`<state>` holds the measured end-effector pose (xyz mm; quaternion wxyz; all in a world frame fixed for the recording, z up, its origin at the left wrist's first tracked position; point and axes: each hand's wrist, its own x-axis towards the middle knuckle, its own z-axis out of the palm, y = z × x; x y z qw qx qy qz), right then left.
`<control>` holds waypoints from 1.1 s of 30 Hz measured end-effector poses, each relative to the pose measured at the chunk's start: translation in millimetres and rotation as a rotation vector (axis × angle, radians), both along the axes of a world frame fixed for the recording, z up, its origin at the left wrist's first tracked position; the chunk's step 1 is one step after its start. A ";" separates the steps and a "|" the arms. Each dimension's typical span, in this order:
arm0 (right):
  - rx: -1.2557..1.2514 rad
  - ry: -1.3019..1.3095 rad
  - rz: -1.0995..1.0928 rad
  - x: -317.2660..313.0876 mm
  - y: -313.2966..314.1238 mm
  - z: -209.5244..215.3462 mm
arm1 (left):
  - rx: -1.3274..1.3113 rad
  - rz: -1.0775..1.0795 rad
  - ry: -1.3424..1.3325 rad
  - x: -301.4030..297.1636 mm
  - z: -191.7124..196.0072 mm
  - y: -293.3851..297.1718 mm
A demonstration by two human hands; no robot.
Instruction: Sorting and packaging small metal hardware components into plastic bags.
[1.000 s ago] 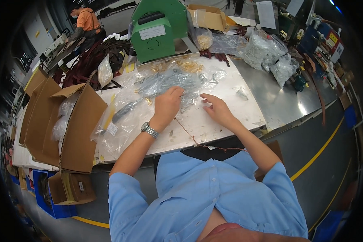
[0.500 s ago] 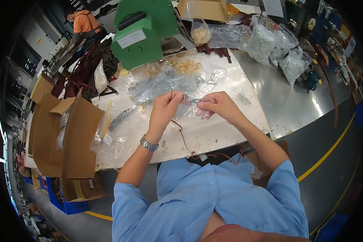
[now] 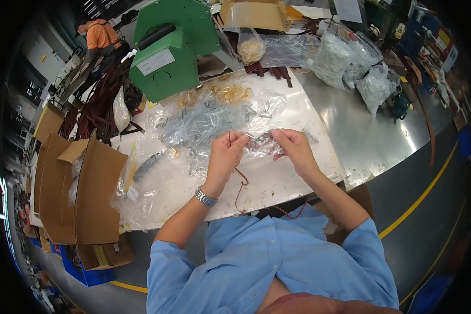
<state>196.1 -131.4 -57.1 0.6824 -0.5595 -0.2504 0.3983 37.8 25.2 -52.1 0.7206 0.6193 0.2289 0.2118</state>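
My left hand (image 3: 228, 152), with a metal watch on its wrist, pinches a thin red-brown braided cord (image 3: 244, 180). The cord hangs from its fingers over the table's front edge towards my lap. Close beside it, my right hand (image 3: 296, 150) is closed in a pinch on a small silver wire-like metal piece (image 3: 261, 137). The piece spans the gap between both hands; whether the cord touches it is too small to tell. Just beyond lies a clear plastic bag (image 3: 199, 125) with several similar silver metal pieces.
Gold metal pieces (image 3: 230, 93) lie behind the bag, near a green machine (image 3: 165, 63). An open cardboard box (image 3: 97, 193) stands at the left, dark red strips (image 3: 97, 102) behind it. Stuffed clear bags (image 3: 335, 57) sit at the right back. A person in orange (image 3: 100, 35) works far left.
Both hands have shifted slightly, and the metal piece between them has turned, showing more of its outline. The whole view has moved a little to the right.
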 end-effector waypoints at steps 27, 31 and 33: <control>-0.332 -0.168 0.810 18.1 17.8 16.2 | 0.361 -0.293 0.050 -17.6 6.7 13.4; -0.305 0.063 0.769 5.6 18.7 13.1 | 0.607 -0.230 0.092 -16.5 8.4 12.0; -0.272 0.083 0.717 2.6 17.5 14.3 | 0.649 -0.193 0.059 -15.7 1.7 10.9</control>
